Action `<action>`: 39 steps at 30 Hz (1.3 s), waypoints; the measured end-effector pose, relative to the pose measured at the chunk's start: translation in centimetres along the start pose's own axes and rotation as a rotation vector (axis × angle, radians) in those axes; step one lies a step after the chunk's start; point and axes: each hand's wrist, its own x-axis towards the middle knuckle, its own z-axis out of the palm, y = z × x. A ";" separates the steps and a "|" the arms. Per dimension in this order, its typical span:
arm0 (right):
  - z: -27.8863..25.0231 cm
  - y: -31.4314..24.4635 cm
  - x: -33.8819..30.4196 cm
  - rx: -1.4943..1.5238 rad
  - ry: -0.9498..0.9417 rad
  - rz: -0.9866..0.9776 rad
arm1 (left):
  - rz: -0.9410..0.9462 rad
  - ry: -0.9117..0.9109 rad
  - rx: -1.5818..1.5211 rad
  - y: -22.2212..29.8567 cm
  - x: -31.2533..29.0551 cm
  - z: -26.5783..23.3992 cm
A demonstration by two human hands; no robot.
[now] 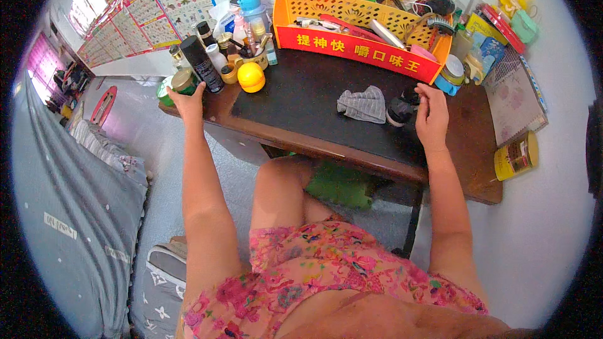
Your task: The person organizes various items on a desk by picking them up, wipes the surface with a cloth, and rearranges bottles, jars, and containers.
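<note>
Presently, your left hand [187, 102] clasps an olive-lidded jar [183, 79] at ten o'clock on the bench [295, 103]; your right hand [432, 118] (fingers curled, grasp unclear) adjoins a black item [398, 112] at two o'clock.

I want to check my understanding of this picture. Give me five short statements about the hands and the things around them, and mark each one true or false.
1. The left hand is at a jar near the left end of the table. True.
2. The basket has a red front strip. True.
3. The grey cloth lies inside the basket. False: the grey cloth lies on the table, in front of the basket.
4. The yellow container stands to the right of the tall black bottle. True.
5. The right hand holds the tall black bottle. False: the right hand is beside a black object near the cloth; whether they touch is unclear.
</note>
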 end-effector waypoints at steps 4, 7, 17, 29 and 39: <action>0.4 -2.8 0.4 -0.017 -0.094 -0.243 | 0.119 -0.034 -0.049 -0.7 0.8 -0.4; 1.8 -6.1 0.1 0.044 -0.250 -0.356 | 0.130 0.066 -0.032 -2.4 0.3 -0.3; 10.4 -12.2 -2.5 0.000 -0.509 0.075 | 0.039 -0.241 -0.186 9.4 -20.2 -9.5; 5.1 -24.1 -3.9 0.813 -0.651 -0.196 | 0.183 -0.709 -0.104 14.5 -29.8 -12.9; 5.9 -22.9 -9.4 1.524 -0.474 1.096 | 0.225 -0.524 -0.194 14.1 -32.3 -11.2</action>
